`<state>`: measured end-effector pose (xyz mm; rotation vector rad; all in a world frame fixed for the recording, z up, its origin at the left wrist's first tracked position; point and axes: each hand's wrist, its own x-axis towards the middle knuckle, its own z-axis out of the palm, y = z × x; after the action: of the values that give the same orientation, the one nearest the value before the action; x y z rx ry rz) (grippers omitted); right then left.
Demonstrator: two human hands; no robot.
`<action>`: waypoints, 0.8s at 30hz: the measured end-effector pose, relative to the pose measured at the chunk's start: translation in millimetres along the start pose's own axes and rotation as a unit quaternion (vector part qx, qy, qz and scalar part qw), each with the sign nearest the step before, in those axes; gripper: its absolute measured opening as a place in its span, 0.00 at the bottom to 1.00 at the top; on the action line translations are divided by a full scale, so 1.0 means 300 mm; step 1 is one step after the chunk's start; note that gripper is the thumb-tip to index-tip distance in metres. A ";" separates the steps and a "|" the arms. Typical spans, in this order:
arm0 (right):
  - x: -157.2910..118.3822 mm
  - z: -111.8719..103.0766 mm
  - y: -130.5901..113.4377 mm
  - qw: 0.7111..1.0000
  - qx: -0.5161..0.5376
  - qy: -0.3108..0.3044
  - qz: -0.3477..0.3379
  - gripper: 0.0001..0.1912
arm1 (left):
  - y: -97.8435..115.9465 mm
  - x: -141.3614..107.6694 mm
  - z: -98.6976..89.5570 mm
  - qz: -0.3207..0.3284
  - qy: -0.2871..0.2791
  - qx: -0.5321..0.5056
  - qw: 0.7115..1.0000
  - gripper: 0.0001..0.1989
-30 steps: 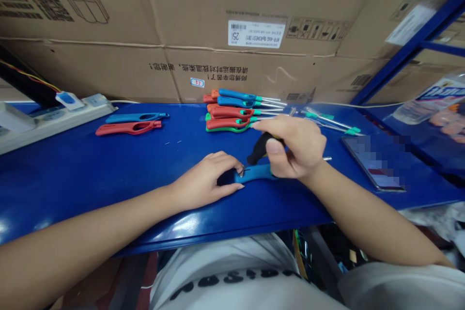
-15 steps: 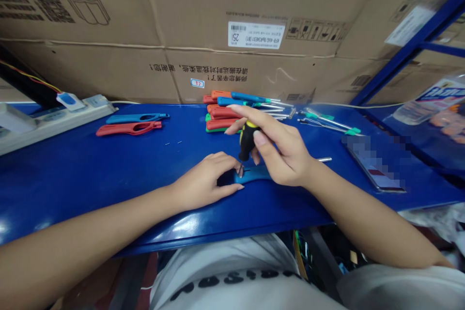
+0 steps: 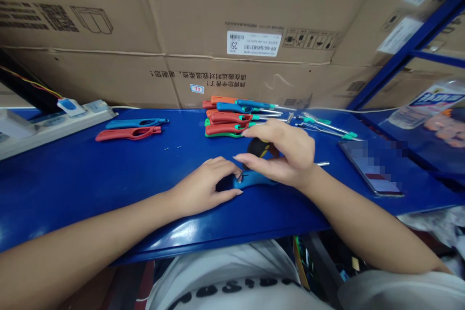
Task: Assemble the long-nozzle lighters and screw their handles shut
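Note:
My right hand [image 3: 286, 152] is wrapped round a black and yellow screwdriver [image 3: 257, 147], above a blue lighter [image 3: 254, 179] that lies flat near the table's front edge. A metal tube [image 3: 322, 163] sticks out to the right from behind my right wrist. With its fingertips, my left hand [image 3: 205, 186] pinches the left end of the blue lighter, its thumb lying along the near side. The screwdriver's tip cannot be made out. Two small pins [image 3: 178, 147] lie on the blue table [image 3: 109, 174], left of the hands.
Red, orange, green and blue lighters [image 3: 227, 118] are piled at the back. Blue and red handle shells [image 3: 127, 133] lie left, beside a power strip [image 3: 54, 126]. Metal rods [image 3: 327, 128], a phone [image 3: 372, 169] and a plastic bottle [image 3: 417, 106] are right. A large carton [image 3: 196, 9] stands behind.
My right hand has turned over and moved slightly right, tilting the screwdriver away from the upright. Its shaft is no longer visible. My left hand stays on the blue lighter. The view has shifted slightly.

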<state>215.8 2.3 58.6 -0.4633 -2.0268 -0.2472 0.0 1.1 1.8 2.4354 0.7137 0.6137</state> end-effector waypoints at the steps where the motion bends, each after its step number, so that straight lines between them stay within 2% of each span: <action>1: -0.001 0.001 0.002 1.000 -0.009 0.007 -0.011 0.14 | 0.000 0.000 0.000 0.000 0.002 0.000 1.000 0.09; 3: 0.001 0.003 0.001 0.999 0.027 -0.021 0.015 0.17 | 0.002 -0.001 -0.001 -0.004 0.002 -0.001 1.000 0.10; 5: 0.005 0.008 -0.002 0.991 0.095 -0.067 0.074 0.21 | 0.003 -0.001 -0.001 -0.010 0.001 -0.001 1.000 0.10; 7: 0.006 0.013 -0.002 0.985 0.120 -0.073 0.097 0.19 | 0.004 -0.001 -0.002 -0.011 0.000 -0.002 1.000 0.09; 9: 0.002 0.016 0.003 0.994 0.082 -0.032 0.071 0.14 | 0.005 -0.001 -0.002 -0.008 0.003 -0.003 1.000 0.09; 11: -0.002 0.015 0.008 0.999 0.039 -0.004 0.029 0.13 | 0.006 -0.001 -0.002 -0.005 0.006 -0.004 1.000 0.09; 13: -0.002 0.013 0.007 0.998 0.054 -0.032 0.031 0.16 | 0.007 -0.001 -0.002 -0.007 0.006 -0.003 1.000 0.09; 16: 0.002 0.015 0.001 0.982 0.134 -0.098 0.095 0.23 | 0.009 -0.001 -0.002 -0.013 0.000 -0.002 1.000 0.09; 18: 0.000 0.020 0.003 0.981 0.137 -0.081 0.108 0.20 | 0.009 -0.001 -0.001 -0.014 -0.001 -0.004 1.000 0.09; 21: -0.007 0.023 0.016 0.996 0.070 -0.010 0.056 0.17 | 0.007 -0.001 -0.002 -0.012 -0.001 -0.006 1.000 0.09; 22: -0.008 0.021 0.019 0.997 0.060 -0.005 0.040 0.16 | 0.007 -0.001 -0.002 -0.011 -0.002 -0.006 1.000 0.09; 24: -0.004 0.016 0.021 0.994 0.088 -0.035 0.048 0.18 | 0.008 0.001 -0.003 -0.009 -0.002 -0.007 1.000 0.09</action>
<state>215.0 9.4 55.1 -0.4620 -2.0670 0.0059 0.4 -0.3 4.0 2.4147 0.7261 0.6061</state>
